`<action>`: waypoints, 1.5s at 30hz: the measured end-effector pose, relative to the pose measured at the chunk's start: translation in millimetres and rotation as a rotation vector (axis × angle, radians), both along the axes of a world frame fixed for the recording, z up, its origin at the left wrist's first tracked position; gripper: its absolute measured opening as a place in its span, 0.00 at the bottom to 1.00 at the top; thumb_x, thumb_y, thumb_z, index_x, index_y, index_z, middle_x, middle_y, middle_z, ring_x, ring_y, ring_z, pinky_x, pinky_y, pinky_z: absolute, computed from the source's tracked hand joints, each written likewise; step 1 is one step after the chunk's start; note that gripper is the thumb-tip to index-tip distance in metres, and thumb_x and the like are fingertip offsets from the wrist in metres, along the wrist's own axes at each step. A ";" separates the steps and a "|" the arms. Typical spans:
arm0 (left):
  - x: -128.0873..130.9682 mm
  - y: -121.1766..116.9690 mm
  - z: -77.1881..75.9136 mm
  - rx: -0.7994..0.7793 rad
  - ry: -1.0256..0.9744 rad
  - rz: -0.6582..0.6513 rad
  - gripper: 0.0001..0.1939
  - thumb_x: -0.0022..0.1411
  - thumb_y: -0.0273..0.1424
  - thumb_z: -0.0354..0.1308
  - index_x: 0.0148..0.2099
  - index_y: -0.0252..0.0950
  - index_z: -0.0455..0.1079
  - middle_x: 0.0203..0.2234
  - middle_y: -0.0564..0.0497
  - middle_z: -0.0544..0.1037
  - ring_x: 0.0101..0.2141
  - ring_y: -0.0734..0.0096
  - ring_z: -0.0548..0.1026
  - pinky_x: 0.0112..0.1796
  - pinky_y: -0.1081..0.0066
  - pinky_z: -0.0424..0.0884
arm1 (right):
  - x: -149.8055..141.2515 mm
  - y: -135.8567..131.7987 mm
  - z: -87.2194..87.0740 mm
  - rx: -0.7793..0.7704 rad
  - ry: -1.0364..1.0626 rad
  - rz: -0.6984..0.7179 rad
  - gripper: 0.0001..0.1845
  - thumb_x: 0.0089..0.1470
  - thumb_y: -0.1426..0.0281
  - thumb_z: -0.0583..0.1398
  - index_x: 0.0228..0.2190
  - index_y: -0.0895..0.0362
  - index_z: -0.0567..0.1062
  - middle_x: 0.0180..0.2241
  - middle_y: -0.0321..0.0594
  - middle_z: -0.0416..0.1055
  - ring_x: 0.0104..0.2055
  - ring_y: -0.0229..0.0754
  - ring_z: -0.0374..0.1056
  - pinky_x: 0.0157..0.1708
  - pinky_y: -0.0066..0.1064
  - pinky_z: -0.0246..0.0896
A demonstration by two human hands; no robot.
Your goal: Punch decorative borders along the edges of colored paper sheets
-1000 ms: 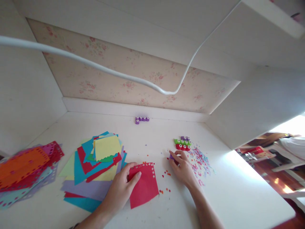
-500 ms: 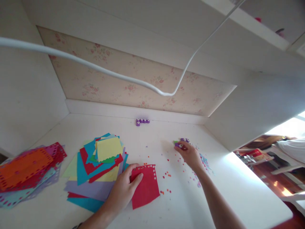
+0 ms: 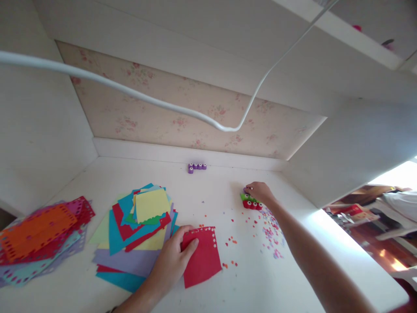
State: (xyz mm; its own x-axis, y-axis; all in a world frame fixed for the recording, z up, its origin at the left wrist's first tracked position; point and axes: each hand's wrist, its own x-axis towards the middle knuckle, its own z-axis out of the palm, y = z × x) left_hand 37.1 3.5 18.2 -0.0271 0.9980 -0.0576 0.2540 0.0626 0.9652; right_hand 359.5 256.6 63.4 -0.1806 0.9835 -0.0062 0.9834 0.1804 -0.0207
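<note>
My left hand (image 3: 172, 258) pinches a red sheet of paper (image 3: 202, 263) between thumb and fingers, low over the table. Small star-shaped holes run along the sheet's top edge and upper right side. At the right, my right hand (image 3: 261, 192) has its fingers closed on a small purple craft punch (image 3: 246, 190) at the back of a cluster of punches. In front of that hand are green punches (image 3: 245, 198) and a row of red punches (image 3: 252, 205). My fingers hide part of the purple punch.
A purple punch group (image 3: 196, 167) stands near the back wall. Stacked coloured paper (image 3: 127, 261) lies left of my left hand; hole-edged sheets (image 3: 39, 230) lie farther left. Paper confetti (image 3: 270, 232) is scattered at the right. A white cable (image 3: 182, 112) hangs across the view.
My right hand has moved back with the purple punch, from the front of the cluster to its rear, uncovering the red and green punches. My left hand keeps its hold on the red paper.
</note>
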 end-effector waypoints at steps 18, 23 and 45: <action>1.5 -0.6 1.2 0.005 -0.015 0.005 0.18 0.65 0.42 0.52 0.52 0.40 0.67 0.45 0.46 0.77 0.44 0.61 0.76 0.46 0.65 0.70 | -22.2 -17.7 21.3 0.062 -0.031 0.009 0.24 0.63 0.62 0.46 0.44 0.55 0.79 0.47 0.47 0.76 0.48 0.49 0.71 0.43 0.33 0.61; 2.4 -2.0 5.0 0.035 0.027 0.004 0.17 0.65 0.41 0.51 0.53 0.40 0.66 0.48 0.46 0.75 0.48 0.59 0.73 0.49 0.64 0.67 | -44.5 -30.4 19.9 0.059 0.028 0.089 0.23 0.64 0.62 0.46 0.43 0.52 0.79 0.47 0.43 0.76 0.48 0.47 0.71 0.44 0.31 0.60; 3.6 -2.1 0.6 0.003 -0.042 -0.006 0.19 0.63 0.32 0.51 0.56 0.36 0.64 0.41 0.43 0.77 0.42 0.60 0.76 0.46 0.63 0.69 | -233.3 10.3 -26.0 -0.054 0.256 0.408 0.33 0.60 0.73 0.51 0.65 0.63 0.51 0.66 0.52 0.48 0.65 0.51 0.49 0.60 0.41 0.47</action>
State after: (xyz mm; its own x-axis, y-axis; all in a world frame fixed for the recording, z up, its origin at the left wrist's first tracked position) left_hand 40.7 1.4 18.8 -0.0185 0.9983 -0.0556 0.2134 0.0583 0.9752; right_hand 126.2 266.9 37.5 -0.5538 0.8317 0.0396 0.7949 0.5422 -0.2723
